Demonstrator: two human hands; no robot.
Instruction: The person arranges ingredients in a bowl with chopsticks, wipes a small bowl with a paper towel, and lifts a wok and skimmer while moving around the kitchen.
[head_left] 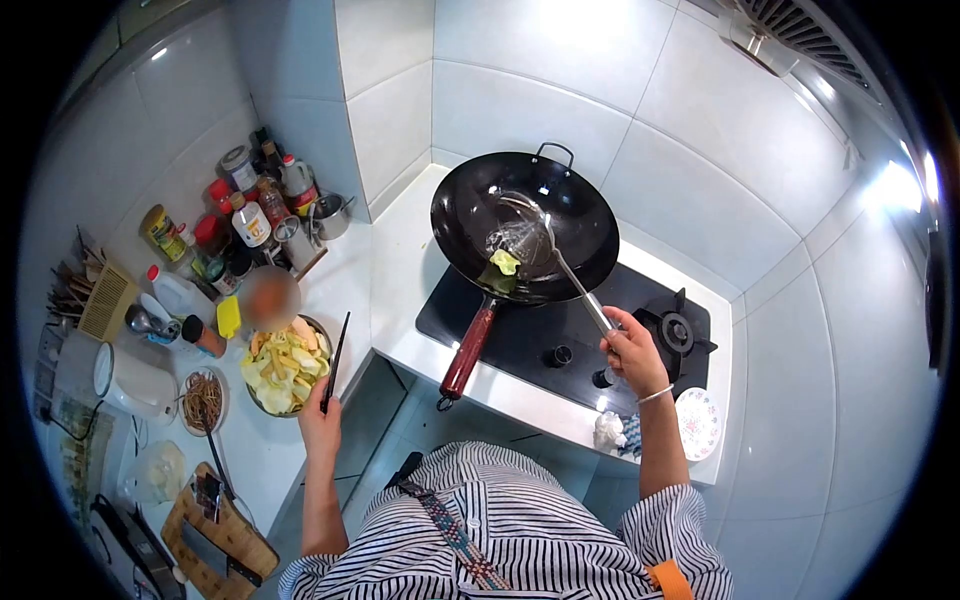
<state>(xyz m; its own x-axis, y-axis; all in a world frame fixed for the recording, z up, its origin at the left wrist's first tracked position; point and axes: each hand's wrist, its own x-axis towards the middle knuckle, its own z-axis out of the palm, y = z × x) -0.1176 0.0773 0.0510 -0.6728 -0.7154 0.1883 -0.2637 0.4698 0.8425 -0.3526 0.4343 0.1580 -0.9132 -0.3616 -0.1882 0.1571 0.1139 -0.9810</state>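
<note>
My right hand [637, 352] is closed around the handle of a long-handled metal utensil [582, 288]. Its head reaches into the black wok [590, 215], where glare hides whether it is a spatula or a ladle. Shiny liquid and a yellow-green leaf piece [505, 262] lie in the wok, whose red wooden handle [468, 352] points toward me. Over at the left counter, my left hand [320, 425] is closed on black chopsticks [338, 355], held upright beside a bowl [266, 405] heaped with pale yellow-green cut leaves [285, 365].
The wok sits on a black gas hob [545, 325] with another burner [677, 333] at right. Sauce bottles [252, 222] crowd the left corner. A knife lies on a wooden board [225, 540] at lower left. A patterned plate [697, 423] stands at the right counter end.
</note>
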